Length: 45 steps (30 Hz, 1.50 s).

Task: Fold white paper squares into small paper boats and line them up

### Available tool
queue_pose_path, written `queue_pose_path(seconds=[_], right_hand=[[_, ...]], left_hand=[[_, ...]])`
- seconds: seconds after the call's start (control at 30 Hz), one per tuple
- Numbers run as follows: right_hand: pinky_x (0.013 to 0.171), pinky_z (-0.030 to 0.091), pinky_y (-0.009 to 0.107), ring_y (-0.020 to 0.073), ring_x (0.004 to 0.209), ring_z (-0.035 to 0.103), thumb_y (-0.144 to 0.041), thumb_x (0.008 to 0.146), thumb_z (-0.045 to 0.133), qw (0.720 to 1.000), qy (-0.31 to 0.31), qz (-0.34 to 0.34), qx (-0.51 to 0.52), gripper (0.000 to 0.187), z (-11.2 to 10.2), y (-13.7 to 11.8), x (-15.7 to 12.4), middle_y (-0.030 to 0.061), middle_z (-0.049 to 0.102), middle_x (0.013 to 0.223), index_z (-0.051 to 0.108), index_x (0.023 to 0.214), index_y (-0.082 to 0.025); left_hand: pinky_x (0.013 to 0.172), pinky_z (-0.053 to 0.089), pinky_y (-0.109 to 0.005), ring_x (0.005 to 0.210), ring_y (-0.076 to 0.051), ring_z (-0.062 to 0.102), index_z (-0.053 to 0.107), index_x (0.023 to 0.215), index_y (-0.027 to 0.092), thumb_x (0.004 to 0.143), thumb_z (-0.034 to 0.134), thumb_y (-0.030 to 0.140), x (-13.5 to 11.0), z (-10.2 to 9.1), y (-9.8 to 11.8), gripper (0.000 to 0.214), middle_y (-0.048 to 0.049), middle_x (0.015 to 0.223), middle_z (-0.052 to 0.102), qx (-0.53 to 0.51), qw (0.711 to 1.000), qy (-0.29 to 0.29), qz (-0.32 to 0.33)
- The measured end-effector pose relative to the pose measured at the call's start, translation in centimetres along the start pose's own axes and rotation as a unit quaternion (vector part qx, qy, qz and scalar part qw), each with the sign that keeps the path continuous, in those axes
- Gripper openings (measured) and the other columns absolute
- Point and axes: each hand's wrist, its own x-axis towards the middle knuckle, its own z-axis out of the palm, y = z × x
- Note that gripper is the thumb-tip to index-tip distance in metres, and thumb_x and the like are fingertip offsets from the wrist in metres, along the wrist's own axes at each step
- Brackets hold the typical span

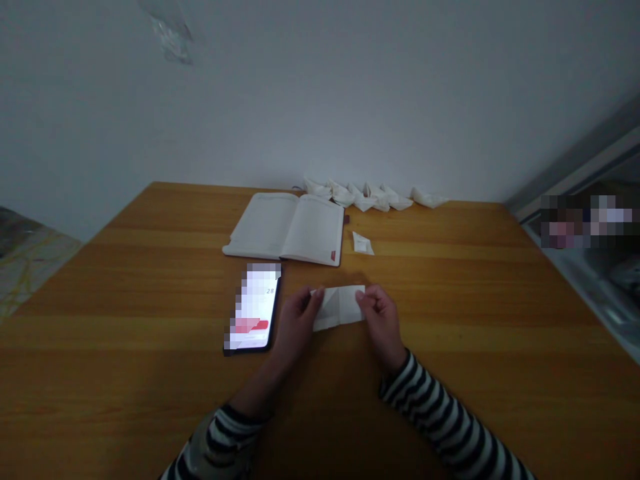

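Observation:
A folded white paper piece (339, 307) lies on the wooden table (150, 280) in front of me. My left hand (296, 323) pinches its left end with fingers closed. My right hand (381, 319) pinches its right end the same way. Both arms wear black-and-white striped sleeves. Just left of my left hand lies a phone (253, 308) with its screen lit.
An open white notebook (287, 228) lies beyond the phone. A small folded paper scrap (363, 243) sits to its right. Several folded paper shapes (373, 195) line the table's far edge against the wall. A ledge with objects runs along the right.

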Motion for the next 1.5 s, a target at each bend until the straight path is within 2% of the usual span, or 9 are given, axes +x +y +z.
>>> queue_pose_path(seconds=[0.13, 0.27, 0.43, 0.57, 0.73, 0.97, 1.17, 1.4, 1.5], right_hand=[[0.046, 0.038, 0.023, 0.0112, 0.045, 0.047, -0.050, 0.078, 0.073, 0.999, 0.037, -0.001, -0.018, 0.035, 0.1, 0.0, -0.1, -0.0061, 0.056, 0.053, 0.052, 0.079, -0.022], [0.045, 0.040, 0.025, 0.0139, 0.046, 0.051, -0.046, 0.083, 0.069, 0.997, 0.061, -0.015, -0.050, 0.039, -0.1, -0.1, -0.2, -0.0062, 0.058, 0.054, 0.059, 0.112, -0.022], [0.075, 0.056, 0.035, 0.0208, 0.083, 0.069, -0.044, 0.085, 0.068, 0.994, 0.042, -0.048, -0.086, 0.037, -0.1, -0.1, -0.2, 0.0050, 0.077, 0.096, 0.073, 0.114, -0.022], [0.097, 0.052, 0.045, 0.0255, 0.105, 0.069, -0.044, 0.082, 0.071, 0.996, 0.026, -0.033, -0.078, 0.035, 0.1, -0.2, -0.2, 0.0059, 0.075, 0.114, 0.076, 0.109, -0.023], [0.091, 0.056, 0.044, 0.0262, 0.099, 0.071, -0.046, 0.078, 0.075, 0.998, -0.023, -0.006, -0.065, 0.038, 0.4, -0.5, -0.5, 0.0079, 0.076, 0.111, 0.076, 0.109, -0.023], [0.064, 0.051, 0.030, 0.0186, 0.068, 0.062, -0.043, 0.082, 0.072, 0.984, -0.023, -0.055, -0.166, 0.031, -0.2, -0.5, -0.1, 0.0034, 0.070, 0.070, 0.072, 0.064, -0.019], [0.078, 0.054, 0.035, 0.0216, 0.086, 0.068, -0.041, 0.081, 0.072, 0.996, -0.020, -0.015, -0.081, 0.031, -0.9, -0.7, 0.6, 0.0050, 0.076, 0.098, 0.074, 0.107, -0.023], [0.075, 0.058, 0.035, 0.0209, 0.085, 0.071, -0.037, 0.081, 0.073, 0.993, -0.107, 0.002, -0.049, 0.048, -0.3, -0.8, 0.2, 0.0050, 0.078, 0.100, 0.065, 0.126, -0.025], [0.070, 0.060, 0.035, 0.0244, 0.095, 0.072, -0.038, 0.079, 0.074, 0.993, -0.098, -0.011, -0.071, 0.035, -0.3, -0.4, 0.1, 0.0065, 0.075, 0.113, 0.074, 0.112, -0.025]], left_hand=[[0.054, 0.044, -0.023, 0.065, -0.016, 0.060, 0.062, 0.099, 0.017, 0.084, 0.065, 0.045, -0.1, 0.3, -0.2, 0.032, 0.0001, 0.071, 0.064, 0.019, 1.000, -0.012, 0.015], [0.065, 0.054, -0.030, 0.075, -0.020, 0.068, 0.038, 0.143, 0.021, 0.081, 0.071, 0.036, -0.3, 0.7, -0.3, 0.072, -0.0023, 0.086, 0.071, -0.016, 0.997, -0.070, 0.026], [0.083, 0.052, -0.035, 0.092, -0.023, 0.066, 0.066, 0.124, 0.020, 0.083, 0.070, 0.037, -0.1, 0.6, -0.4, 0.045, -0.0091, 0.107, 0.069, 0.127, 0.985, -0.012, 0.112], [0.088, 0.049, -0.035, 0.101, -0.025, 0.066, 0.073, 0.113, 0.019, 0.091, 0.059, 0.037, 0.0, 0.4, -0.3, 0.032, -0.0097, 0.113, 0.071, 0.139, 0.981, -0.034, 0.130], [0.067, 0.047, -0.030, 0.074, -0.023, 0.067, 0.075, 0.092, 0.018, 0.091, 0.057, 0.038, -0.2, 0.3, -0.3, 0.027, -0.0059, 0.085, 0.076, 0.146, 0.984, -0.041, 0.089], [0.058, 0.043, -0.024, 0.062, -0.015, 0.059, 0.056, 0.129, 0.020, 0.086, 0.064, 0.031, -0.2, 0.6, -0.1, 0.045, 0.0030, 0.069, 0.065, 0.070, 0.992, -0.062, 0.086], [0.080, 0.050, -0.032, 0.084, -0.020, 0.066, 0.070, 0.089, 0.020, 0.084, 0.063, 0.023, -0.2, 0.7, -0.3, 0.009, -0.0048, 0.089, 0.073, 0.089, 0.984, -0.094, 0.122], [0.078, 0.052, -0.031, 0.091, -0.023, 0.068, 0.069, 0.101, 0.020, 0.081, 0.069, 0.031, 0.3, 0.1, -0.5, 0.023, -0.0052, 0.100, 0.074, 0.067, 0.993, -0.020, 0.096], [0.080, 0.052, -0.032, 0.087, -0.022, 0.069, 0.074, 0.094, 0.020, 0.084, 0.066, 0.031, 0.2, 0.1, -0.2, 0.017, -0.0043, 0.093, 0.077, 0.073, 0.993, -0.033, 0.088]])
